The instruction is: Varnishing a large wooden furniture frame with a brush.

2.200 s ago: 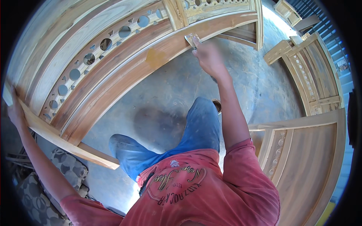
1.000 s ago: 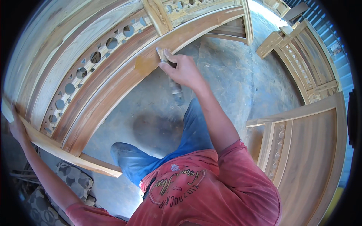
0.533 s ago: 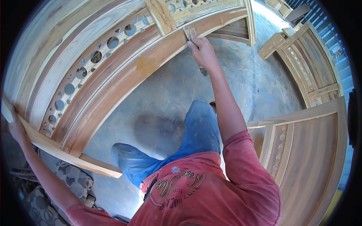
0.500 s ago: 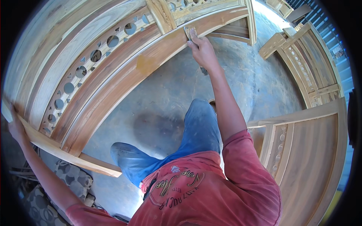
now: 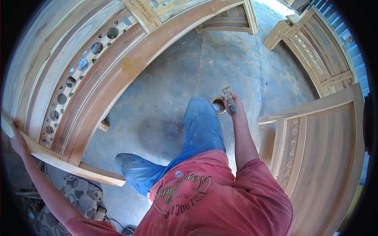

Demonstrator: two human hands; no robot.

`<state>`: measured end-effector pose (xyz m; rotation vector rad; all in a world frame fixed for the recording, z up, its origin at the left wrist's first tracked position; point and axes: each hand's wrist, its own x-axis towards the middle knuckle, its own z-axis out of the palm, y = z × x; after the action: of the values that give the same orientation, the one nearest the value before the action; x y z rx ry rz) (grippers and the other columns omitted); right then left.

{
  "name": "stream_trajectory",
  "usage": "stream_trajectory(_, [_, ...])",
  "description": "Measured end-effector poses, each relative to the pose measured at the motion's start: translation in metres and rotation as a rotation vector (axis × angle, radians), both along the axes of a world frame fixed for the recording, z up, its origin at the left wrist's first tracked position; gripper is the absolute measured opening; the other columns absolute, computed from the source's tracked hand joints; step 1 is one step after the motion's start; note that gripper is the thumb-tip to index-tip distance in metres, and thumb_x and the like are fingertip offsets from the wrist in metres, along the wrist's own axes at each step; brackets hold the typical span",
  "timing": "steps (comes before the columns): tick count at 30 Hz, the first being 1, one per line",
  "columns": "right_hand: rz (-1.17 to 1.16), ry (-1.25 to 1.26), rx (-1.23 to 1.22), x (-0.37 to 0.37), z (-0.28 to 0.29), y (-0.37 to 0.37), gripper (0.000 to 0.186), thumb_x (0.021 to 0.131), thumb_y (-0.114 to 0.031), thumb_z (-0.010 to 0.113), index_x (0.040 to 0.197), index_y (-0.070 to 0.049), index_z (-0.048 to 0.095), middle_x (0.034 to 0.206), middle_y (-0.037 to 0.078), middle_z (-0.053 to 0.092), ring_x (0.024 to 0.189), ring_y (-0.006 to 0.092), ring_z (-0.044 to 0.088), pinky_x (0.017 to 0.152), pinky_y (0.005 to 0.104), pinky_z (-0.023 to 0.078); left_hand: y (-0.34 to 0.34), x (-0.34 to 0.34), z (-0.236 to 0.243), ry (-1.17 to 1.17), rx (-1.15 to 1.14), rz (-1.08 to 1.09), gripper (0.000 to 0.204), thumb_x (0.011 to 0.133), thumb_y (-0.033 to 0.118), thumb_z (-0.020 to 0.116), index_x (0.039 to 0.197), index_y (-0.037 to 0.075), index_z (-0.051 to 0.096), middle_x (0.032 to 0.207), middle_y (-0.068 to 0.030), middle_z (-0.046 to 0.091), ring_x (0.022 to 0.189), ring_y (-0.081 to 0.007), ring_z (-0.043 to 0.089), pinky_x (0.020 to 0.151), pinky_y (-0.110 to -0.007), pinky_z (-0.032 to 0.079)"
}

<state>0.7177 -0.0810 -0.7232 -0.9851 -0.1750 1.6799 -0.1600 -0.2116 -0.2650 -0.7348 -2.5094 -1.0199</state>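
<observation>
The right hand's (image 5: 237, 104) fingers were clamped around one flat paintbrush (image 5: 228, 98), its head pointing forward, just beside the rim of one open round can (image 5: 219, 112) on the floor (image 5: 236, 67). The right forearm (image 5: 244, 143) reached forward, past the jeans-clad right leg (image 5: 202, 124). Stretched far out to the side, the left hand (image 5: 19, 141) rested on the end rail of one large wooden panel (image 5: 84, 133) pierced with round holes; whether its fingers gripped could not be told. Two more wooden panels (image 5: 323, 149) were at the right, one nearer, one farther.
</observation>
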Motion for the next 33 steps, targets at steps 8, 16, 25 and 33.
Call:
stream_trajectory(8, [0.02,0.048,-0.215,0.028,-0.052,-0.095,0.025,0.095,-0.014,0.057,0.109,0.007,0.059,0.081,0.018,0.067,0.058,0.0218,0.061,0.048,0.0262,0.052,-0.007,-0.034,0.006,-0.064,-0.026,0.075,0.106,0.076,0.085,0.058,0.129,-0.007,0.063,0.122,-0.0233,0.066,0.106,-0.0314,0.067,0.094,-0.038,0.052])
stream_trajectory(16, [0.398,-0.581,-0.267,0.036,-0.103,-0.059,0.015,0.088,-0.009,0.064,0.093,0.005,0.065,0.072,0.014,0.064,0.05,0.0203,0.057,0.045,0.0273,0.048,-0.006,-0.005,0.004,-0.092,0.029,0.126,0.106,0.076,0.083,0.06,0.133,-0.007,0.059,0.128,-0.0229,0.064,0.109,-0.0321,0.066,0.097,-0.039,0.052])
stream_trajectory(25, [0.238,-0.784,-0.369,0.001,-0.112,-0.032,0.012,0.083,-0.006,0.07,0.078,0.005,0.067,0.065,0.013,0.061,0.047,0.0198,0.055,0.04,0.0285,0.043,-0.017,0.026,0.004,-0.007,0.072,0.117,0.106,0.076,0.083,0.061,0.134,-0.006,0.059,0.126,-0.0233,0.064,0.107,-0.0337,0.067,0.093,-0.04,0.055])
stream_trajectory(33, [0.435,-1.044,-0.494,-0.012,-0.098,-0.002,0.018,0.079,-0.009,0.07,0.077,0.009,0.067,0.065,0.017,0.061,0.048,0.0207,0.057,0.04,0.0312,0.048,-0.02,0.017,0.01,-0.018,0.083,0.138,0.099,0.08,0.079,0.061,0.134,-0.004,0.059,0.124,-0.0213,0.065,0.107,-0.0332,0.067,0.092,-0.042,0.056])
